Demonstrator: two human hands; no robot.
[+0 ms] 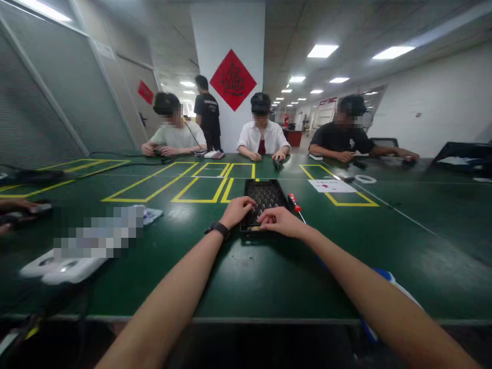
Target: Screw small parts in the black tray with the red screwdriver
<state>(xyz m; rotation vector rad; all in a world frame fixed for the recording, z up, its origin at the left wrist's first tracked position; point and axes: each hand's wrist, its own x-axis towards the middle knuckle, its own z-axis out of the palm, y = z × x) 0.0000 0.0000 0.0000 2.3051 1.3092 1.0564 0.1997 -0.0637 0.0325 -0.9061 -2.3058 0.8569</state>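
Note:
A black tray-like case (pixel 265 235) lies on the green table in front of me, with rows of small dark shapes inside it. My left hand (pixel 238 210) reaches over its left side, thumb and fingers drawn together. Over the near right part is my right hand (pixel 282 221), fingers curled inward above the case. Whatever the fingertips hold, if anything, is too small to make out. A small tan piece shows by the case's near edge, under the right hand. Just right of the case lies a screwdriver (pixel 294 202) with a red handle, its shaft toward my right wrist.
Long white objects (pixel 77 267), partly blurred, lie at left. A paper sheet (pixel 332 186) and a white ring (pixel 365 179) are on the right. Yellow tape outlines (pixel 198 201) mark the table (pixel 246 287). Several people sit opposite; another person's hand (pixel 17 206) is at far left.

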